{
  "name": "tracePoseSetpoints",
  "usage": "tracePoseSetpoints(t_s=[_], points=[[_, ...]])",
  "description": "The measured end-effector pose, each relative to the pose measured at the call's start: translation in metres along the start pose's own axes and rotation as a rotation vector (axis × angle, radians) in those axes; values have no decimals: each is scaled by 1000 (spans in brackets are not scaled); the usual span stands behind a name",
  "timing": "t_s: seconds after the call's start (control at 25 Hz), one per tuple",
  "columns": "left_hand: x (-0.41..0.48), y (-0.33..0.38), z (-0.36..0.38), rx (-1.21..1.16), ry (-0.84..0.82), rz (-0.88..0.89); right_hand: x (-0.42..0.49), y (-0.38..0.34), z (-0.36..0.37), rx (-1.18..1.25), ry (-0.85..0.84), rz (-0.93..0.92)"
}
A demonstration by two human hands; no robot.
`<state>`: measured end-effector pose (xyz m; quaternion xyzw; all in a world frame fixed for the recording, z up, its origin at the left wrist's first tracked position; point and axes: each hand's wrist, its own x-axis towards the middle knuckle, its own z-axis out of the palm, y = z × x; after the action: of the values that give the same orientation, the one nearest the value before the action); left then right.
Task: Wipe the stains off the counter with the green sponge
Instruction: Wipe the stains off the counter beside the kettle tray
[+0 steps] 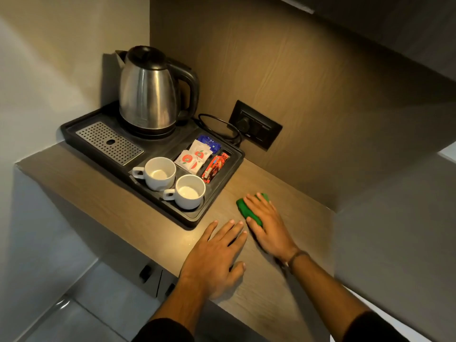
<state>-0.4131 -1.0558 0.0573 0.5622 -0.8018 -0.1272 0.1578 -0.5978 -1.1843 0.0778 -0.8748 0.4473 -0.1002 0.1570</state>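
landmark: a black tray [223, 180] is sitting on the wooden bench [283, 287], at the left back corner; all places below are given from this tray.
green sponge [246, 210]: it is lying flat on the bench just beside the tray's right front corner, not touching it as far as i can see; the right hand is covering most of it, so only its left edge and a small far end are showing.
right hand [267, 224]: it is pressing down on the green sponge with the palm and spread fingers, gripping it from above; a thin band is sitting on the wrist.
left hand [217, 255]: it is resting flat and released on the bench, just in front of the tray's front corner, fingers stretched out, holding nothing; it is lying near the right hand, and i cannot tell if they are touching.
stains: a few small pale specks [190, 240] are showing on the bench between the left hand and the tray; they are too small to be sure.
kettle [148, 92]: it is standing upright on the back part of the tray.
cups [160, 172]: two white cups are standing in the front part of the tray, side by side and almost touching.
sachets [195, 157]: they are lying in the right compartments of the tray.
wall socket [255, 128]: it is sitting on the wooden wall behind the tray, to the right.
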Motion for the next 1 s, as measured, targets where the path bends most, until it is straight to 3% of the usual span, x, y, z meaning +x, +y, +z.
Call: tracePoseSetpoints(t_s=[0.12, 0.32, 0.4, 0.48, 0.56, 0.64, 0.84, 0.92, 1.0], points=[[-1, 1, -1, 4, -9, 8, -75, 33, -16, -33, 0, -16], [-1, 0, 0, -12, -29, 4, -23, 49, -41, 39, 198, 444], [1, 3, -2, -21, -47, 5, -16, 27, -40, 23, 210, 459], [10, 26, -11, -23, -64, 144, -84, 5, -44, -41, 253, 475], [2, 26, -8, -8, -48, 115, -141, -25, -20, -39, 204, 338], [-16, 25, -12, 43, -82, 131, -202, -51, 0, -67, 194, 347], [-9, 4, -5, 59, -59, 45, -141, -38, -6, 30, 385, 712], [1, 1, -4, 65, -80, 12, -119, -48, 3, 13, 342, 694], [-2, 1, -4, 71, -86, -9, -138, -57, 16, 24, 224, 531]])
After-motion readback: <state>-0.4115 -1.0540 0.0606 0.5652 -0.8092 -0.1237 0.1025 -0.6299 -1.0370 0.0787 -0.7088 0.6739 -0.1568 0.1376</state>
